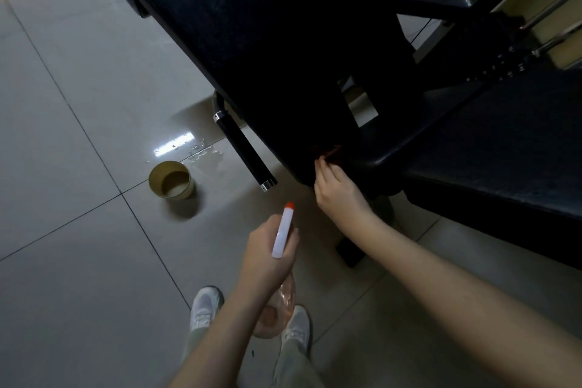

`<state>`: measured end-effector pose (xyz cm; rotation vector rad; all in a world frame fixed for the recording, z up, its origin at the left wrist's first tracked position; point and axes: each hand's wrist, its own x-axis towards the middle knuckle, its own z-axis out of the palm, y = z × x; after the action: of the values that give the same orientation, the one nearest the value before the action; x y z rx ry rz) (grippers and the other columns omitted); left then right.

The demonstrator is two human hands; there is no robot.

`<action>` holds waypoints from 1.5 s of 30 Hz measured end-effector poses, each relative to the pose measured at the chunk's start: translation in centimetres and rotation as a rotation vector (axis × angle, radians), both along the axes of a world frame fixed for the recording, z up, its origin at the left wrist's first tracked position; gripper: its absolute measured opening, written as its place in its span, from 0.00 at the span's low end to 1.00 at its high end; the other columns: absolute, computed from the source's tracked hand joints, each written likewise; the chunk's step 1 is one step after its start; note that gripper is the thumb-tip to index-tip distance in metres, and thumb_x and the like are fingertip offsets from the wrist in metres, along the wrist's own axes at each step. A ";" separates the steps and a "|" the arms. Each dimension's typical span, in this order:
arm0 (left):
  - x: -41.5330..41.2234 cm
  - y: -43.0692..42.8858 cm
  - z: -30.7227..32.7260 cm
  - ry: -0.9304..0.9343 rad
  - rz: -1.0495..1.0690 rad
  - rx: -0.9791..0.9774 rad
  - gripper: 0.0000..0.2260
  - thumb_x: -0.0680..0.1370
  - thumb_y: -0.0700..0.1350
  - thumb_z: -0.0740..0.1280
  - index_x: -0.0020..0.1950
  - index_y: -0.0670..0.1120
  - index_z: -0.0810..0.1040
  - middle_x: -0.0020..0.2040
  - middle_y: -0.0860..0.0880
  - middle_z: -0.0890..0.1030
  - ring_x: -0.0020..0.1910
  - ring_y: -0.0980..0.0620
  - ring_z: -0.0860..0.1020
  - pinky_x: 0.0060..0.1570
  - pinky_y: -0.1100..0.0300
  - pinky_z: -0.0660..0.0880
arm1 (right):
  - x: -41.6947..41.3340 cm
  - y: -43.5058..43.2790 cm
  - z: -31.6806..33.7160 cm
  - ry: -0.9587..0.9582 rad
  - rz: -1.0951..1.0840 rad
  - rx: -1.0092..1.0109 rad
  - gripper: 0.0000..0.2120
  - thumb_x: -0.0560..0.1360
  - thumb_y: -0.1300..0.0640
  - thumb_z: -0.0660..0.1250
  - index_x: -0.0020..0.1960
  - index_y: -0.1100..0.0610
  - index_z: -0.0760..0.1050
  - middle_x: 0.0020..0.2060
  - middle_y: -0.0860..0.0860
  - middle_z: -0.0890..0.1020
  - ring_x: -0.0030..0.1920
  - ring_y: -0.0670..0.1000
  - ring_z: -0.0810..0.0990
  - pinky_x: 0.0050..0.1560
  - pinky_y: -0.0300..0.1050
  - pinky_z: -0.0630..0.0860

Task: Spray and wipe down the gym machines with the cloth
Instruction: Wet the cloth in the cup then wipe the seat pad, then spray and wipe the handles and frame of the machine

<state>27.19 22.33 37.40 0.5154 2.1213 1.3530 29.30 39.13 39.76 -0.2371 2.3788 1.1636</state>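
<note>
Left hand [267, 253]: curled round the neck of the spray bottle [282, 231], held low over the floor with the arm coming in from the bottom left.
Spray bottle: white head with an orange nozzle tip pointing up and away toward the machine; the clear body hangs below the hand, over the shoes.
Right hand [338, 190]: reaches to the lower edge of the back pad [252, 28], fingertips pinched on the cloth [329, 153].
Cloth: dark reddish, only a small bit showing in shadow at the pad's edge, where the back pad meets the seat pad [504, 151]; its shape is hard to make out.
Gym machine: black upholstered pads; a black handle [244, 151] with chrome ends sticks out below the back pad, just left of the right hand.
Floor [78, 135]: pale glossy tiles, with a wet patch [203, 156] near the handle.
Paper cup [171, 180]: upright on the floor, beside the wet patch, well apart from both hands.
Shoes [204, 305]: white sneakers at the bottom centre.
</note>
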 end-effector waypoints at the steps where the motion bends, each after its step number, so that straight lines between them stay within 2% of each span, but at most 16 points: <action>1: 0.0 0.0 0.5 0.004 -0.004 0.000 0.09 0.75 0.50 0.62 0.39 0.45 0.71 0.31 0.50 0.73 0.29 0.54 0.70 0.31 0.59 0.66 | 0.2 -0.2 0.4 0.003 -0.022 -0.037 0.26 0.78 0.63 0.57 0.73 0.68 0.53 0.73 0.66 0.57 0.74 0.62 0.54 0.72 0.53 0.54; 5: -0.1 -0.5 2.5 0.022 0.001 -0.001 0.09 0.75 0.50 0.61 0.39 0.46 0.71 0.32 0.50 0.73 0.30 0.52 0.72 0.31 0.62 0.65 | 1.8 -0.5 2.2 -0.015 -0.081 -0.094 0.28 0.77 0.63 0.59 0.73 0.67 0.53 0.73 0.66 0.56 0.74 0.62 0.54 0.71 0.52 0.56; 8: -0.4 -0.9 3.8 0.025 0.012 0.000 0.09 0.74 0.50 0.61 0.42 0.45 0.73 0.34 0.47 0.76 0.31 0.52 0.73 0.32 0.55 0.69 | 3.1 -0.6 2.8 -0.028 -0.133 -0.131 0.26 0.77 0.60 0.61 0.72 0.66 0.59 0.71 0.66 0.61 0.73 0.61 0.59 0.70 0.52 0.60; 9: -0.5 -1.0 4.4 0.021 0.021 0.004 0.09 0.74 0.50 0.61 0.43 0.45 0.73 0.35 0.47 0.76 0.32 0.52 0.73 0.33 0.53 0.70 | 3.2 -0.8 3.4 0.011 -0.194 -0.164 0.24 0.74 0.59 0.66 0.68 0.65 0.68 0.67 0.65 0.69 0.69 0.59 0.67 0.67 0.51 0.65; 11: -0.8 -1.5 5.5 0.015 0.044 0.004 0.09 0.75 0.50 0.61 0.43 0.44 0.74 0.35 0.47 0.76 0.32 0.52 0.73 0.33 0.52 0.70 | 3.0 -1.4 5.0 0.106 -0.320 -0.362 0.20 0.59 0.59 0.79 0.49 0.63 0.82 0.48 0.60 0.83 0.54 0.58 0.80 0.54 0.50 0.75; 13: -1.0 -2.0 6.4 0.013 0.053 -0.005 0.08 0.75 0.49 0.62 0.42 0.44 0.73 0.34 0.48 0.76 0.31 0.52 0.73 0.32 0.55 0.69 | 2.9 -1.6 6.1 0.245 -0.428 -0.581 0.17 0.53 0.64 0.80 0.40 0.61 0.81 0.38 0.56 0.82 0.44 0.57 0.81 0.46 0.48 0.76; 17: -1.9 -3.5 9.8 0.031 0.029 -0.049 0.05 0.78 0.42 0.65 0.43 0.49 0.73 0.35 0.51 0.76 0.32 0.55 0.73 0.32 0.65 0.68 | 2.8 -2.5 9.8 0.484 -0.851 -0.990 0.14 0.77 0.63 0.62 0.62 0.58 0.74 0.57 0.53 0.78 0.57 0.54 0.75 0.59 0.46 0.69; 19: -2.6 -4.4 12.4 0.023 0.030 -0.023 0.09 0.78 0.40 0.65 0.43 0.54 0.71 0.36 0.51 0.76 0.34 0.55 0.74 0.31 0.66 0.69 | 2.1 -3.3 12.1 0.638 -1.133 -1.210 0.14 0.78 0.61 0.61 0.64 0.57 0.73 0.57 0.52 0.78 0.58 0.52 0.76 0.57 0.44 0.72; 21: -3.3 -5.4 14.6 0.000 0.042 0.003 0.11 0.78 0.39 0.66 0.43 0.56 0.72 0.38 0.49 0.78 0.36 0.50 0.76 0.33 0.60 0.71 | 0.9 -4.1 14.4 0.741 -1.400 -1.438 0.14 0.79 0.60 0.61 0.63 0.56 0.73 0.53 0.51 0.78 0.55 0.50 0.76 0.52 0.41 0.73; 24: -4.5 -7.0 17.4 -0.006 0.030 0.002 0.07 0.78 0.40 0.66 0.42 0.50 0.73 0.35 0.47 0.77 0.33 0.51 0.75 0.32 0.57 0.69 | -0.6 -5.2 16.9 0.859 -1.660 -1.735 0.13 0.79 0.59 0.61 0.63 0.56 0.73 0.54 0.51 0.79 0.54 0.52 0.77 0.53 0.45 0.75; 27: -5.7 -8.2 19.8 0.010 0.037 0.017 0.06 0.79 0.42 0.65 0.42 0.44 0.74 0.35 0.43 0.77 0.33 0.47 0.74 0.33 0.53 0.70 | -2.3 -6.4 19.2 0.974 -1.860 -2.033 0.14 0.79 0.58 0.62 0.64 0.55 0.73 0.51 0.54 0.80 0.51 0.53 0.79 0.46 0.46 0.78; 29: -6.8 -8.9 21.7 0.024 0.052 0.036 0.05 0.79 0.42 0.64 0.44 0.43 0.74 0.37 0.42 0.77 0.37 0.44 0.76 0.35 0.50 0.72 | -3.8 -7.2 21.0 1.034 -1.908 -2.169 0.14 0.79 0.57 0.62 0.64 0.56 0.72 0.49 0.54 0.80 0.49 0.53 0.79 0.44 0.46 0.77; 34: -9.9 -10.3 26.6 0.067 0.086 0.063 0.04 0.79 0.40 0.65 0.44 0.44 0.74 0.40 0.43 0.78 0.40 0.46 0.76 0.37 0.63 0.70 | -7.2 -8.5 25.4 1.031 -1.900 -2.366 0.17 0.80 0.57 0.60 0.69 0.56 0.68 0.59 0.60 0.77 0.56 0.59 0.78 0.57 0.56 0.76; 38: -12.4 -11.4 30.7 0.061 0.071 0.111 0.12 0.79 0.41 0.64 0.43 0.58 0.69 0.43 0.45 0.79 0.45 0.42 0.77 0.45 0.47 0.76 | -10.0 -9.8 28.7 1.007 -1.869 -2.441 0.18 0.80 0.55 0.59 0.69 0.55 0.68 0.61 0.60 0.76 0.58 0.61 0.77 0.56 0.57 0.76; 43: -15.7 -11.6 34.0 0.114 0.035 0.121 0.13 0.80 0.41 0.63 0.43 0.60 0.68 0.41 0.56 0.75 0.41 0.59 0.74 0.42 0.62 0.72 | -13.4 -10.3 31.7 1.031 -1.798 -2.481 0.16 0.79 0.54 0.60 0.67 0.54 0.71 0.58 0.59 0.78 0.57 0.61 0.77 0.58 0.59 0.75; 45: -17.0 -11.3 35.3 0.141 0.031 0.128 0.14 0.80 0.40 0.63 0.43 0.60 0.69 0.42 0.54 0.77 0.42 0.56 0.76 0.43 0.59 0.74 | -14.6 -9.8 33.0 1.028 -1.760 -2.508 0.15 0.79 0.54 0.61 0.65 0.53 0.72 0.57 0.59 0.78 0.56 0.61 0.78 0.58 0.60 0.75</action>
<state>10.23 11.05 72.74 0.6493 2.1719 1.5179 14.65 29.31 72.74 -1.2433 -1.2062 2.3200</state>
